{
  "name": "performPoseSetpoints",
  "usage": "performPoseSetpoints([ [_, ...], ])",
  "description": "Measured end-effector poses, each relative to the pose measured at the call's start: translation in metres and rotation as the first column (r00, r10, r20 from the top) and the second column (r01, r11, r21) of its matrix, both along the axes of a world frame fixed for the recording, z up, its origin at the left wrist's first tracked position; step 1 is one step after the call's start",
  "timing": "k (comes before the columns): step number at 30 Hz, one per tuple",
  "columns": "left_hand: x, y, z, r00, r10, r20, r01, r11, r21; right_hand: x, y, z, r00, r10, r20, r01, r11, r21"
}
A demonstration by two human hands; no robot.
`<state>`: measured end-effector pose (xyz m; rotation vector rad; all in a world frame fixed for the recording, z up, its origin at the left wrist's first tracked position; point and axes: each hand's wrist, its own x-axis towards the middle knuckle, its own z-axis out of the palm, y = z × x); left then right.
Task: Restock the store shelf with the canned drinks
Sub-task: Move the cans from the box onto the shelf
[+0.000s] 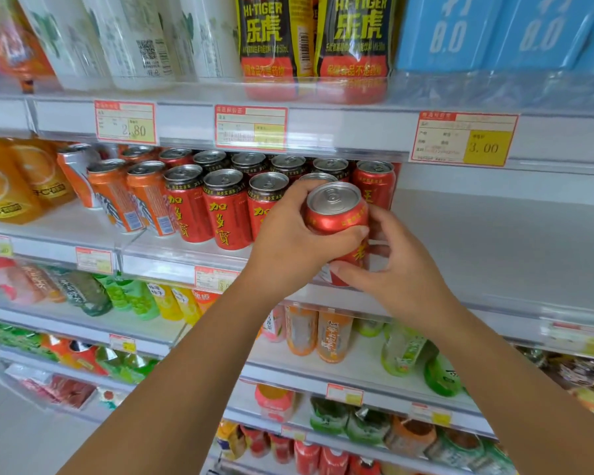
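can (336, 210) gripped by left hand (288, 248) and right hand (402, 265), beside shelved red cans (225, 210).

- I see bright, even light; shadows soft.
- Shelf rails (340, 132) bow toward frame edges.
- Lower-left bottles (83, 293) and right edge are blurred.

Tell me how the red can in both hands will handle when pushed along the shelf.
The red can looks rigid metal with its tab unopened, so probably full and heavy for its size. Its smooth round wall could roll if laid down; left hand and right hand both grip it. Upright on the flat shelf it should slide steadily.
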<state>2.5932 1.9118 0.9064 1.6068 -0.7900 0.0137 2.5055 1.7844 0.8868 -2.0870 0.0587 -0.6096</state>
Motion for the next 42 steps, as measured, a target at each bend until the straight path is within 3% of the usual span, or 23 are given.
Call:
performPoseSetpoints([
  [7,0.001,-0.010,-0.014,1.000,-0.019,0.003,0.019,1.000,0.010,0.005,-0.026,-0.007,0.979,-0.202,0.035,0.199,0.978,0.067],
  [10,0.003,0.003,-0.035,0.981,0.083,0.177,-0.116,0.976,0.183,0.015,-0.040,-0.007,0.959,-0.283,0.003,0.282,0.959,0.035],
  [14,0.015,0.019,-0.073,0.862,0.129,0.490,-0.360,0.835,0.415,0.027,-0.048,-0.014,0.939,-0.338,-0.057,0.337,0.941,-0.017],
  [16,0.022,0.021,-0.087,0.802,0.116,0.586,-0.429,0.795,0.429,0.032,-0.045,-0.018,0.929,-0.365,-0.061,0.363,0.931,-0.040],
  [20,0.027,0.021,-0.103,0.774,0.138,0.619,-0.449,0.808,0.382,0.041,-0.039,-0.023,0.929,-0.361,-0.076,0.358,0.932,-0.056],
  [25,0.027,0.020,-0.105,0.772,0.157,0.616,-0.431,0.842,0.325,0.032,-0.044,-0.023,0.947,-0.284,-0.154,0.279,0.959,-0.050],
  [31,0.029,0.019,-0.107,0.781,0.146,0.607,-0.393,0.870,0.297,0.035,-0.040,-0.030,0.927,-0.356,-0.115,0.345,0.933,-0.106],
  [32,0.027,0.020,-0.107,0.789,0.148,0.596,-0.376,0.884,0.278,0.033,-0.038,-0.031,0.920,-0.385,-0.068,0.377,0.920,-0.108],
  [34,0.018,0.026,-0.110,0.806,0.192,0.560,-0.345,0.921,0.181,0.021,-0.028,-0.032,0.892,-0.421,0.167,0.436,0.898,-0.064],
  [36,0.002,0.042,-0.119,0.809,0.252,0.532,-0.338,0.938,0.069,0.000,-0.011,-0.039,0.834,-0.351,0.426,0.392,0.920,-0.009],
  [37,-0.007,0.053,-0.130,0.808,0.272,0.523,-0.347,0.937,0.049,-0.011,0.000,-0.048,0.831,-0.282,0.480,0.332,0.943,-0.020],
  [39,-0.025,0.081,-0.165,0.846,0.277,0.454,-0.365,0.924,0.116,-0.030,0.023,-0.077,0.900,-0.118,0.420,0.159,0.985,-0.064],
  [42,-0.053,0.130,-0.242,0.941,0.312,0.136,-0.339,0.826,0.450,-0.045,0.059,-0.149,0.996,0.090,-0.026,-0.091,0.996,-0.021],
])
